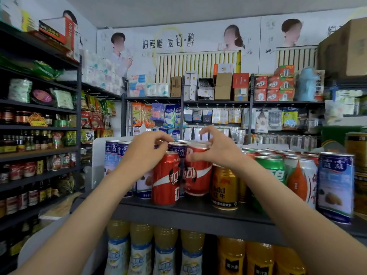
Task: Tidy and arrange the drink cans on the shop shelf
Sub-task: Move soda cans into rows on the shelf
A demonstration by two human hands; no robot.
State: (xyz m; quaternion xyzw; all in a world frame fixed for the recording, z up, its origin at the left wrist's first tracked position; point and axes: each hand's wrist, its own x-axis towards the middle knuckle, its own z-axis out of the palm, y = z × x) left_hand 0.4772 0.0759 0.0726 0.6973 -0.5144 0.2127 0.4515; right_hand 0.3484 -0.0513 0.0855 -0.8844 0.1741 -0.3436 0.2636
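Two red cola cans stand near the front of the dark shelf [190,212]. My right hand [216,149] grips the right red cola can [198,175] by its top rim, and the can leans slightly. The left red cola can [165,179] stands upright beside it, touching it. My left hand [147,153] hovers over that can with curled fingers. Its fingertips reach the rim of a blue-and-white can [178,150] just behind. Whether they hold that can is hidden.
More blue-and-white cans [117,153] stand at the left. On the right are a gold Red Bull can [224,187], green cans [270,165], an orange-and-white can [300,179] and a tall blue-and-white can [335,187]. Juice bottles [166,253] fill the shelf below.
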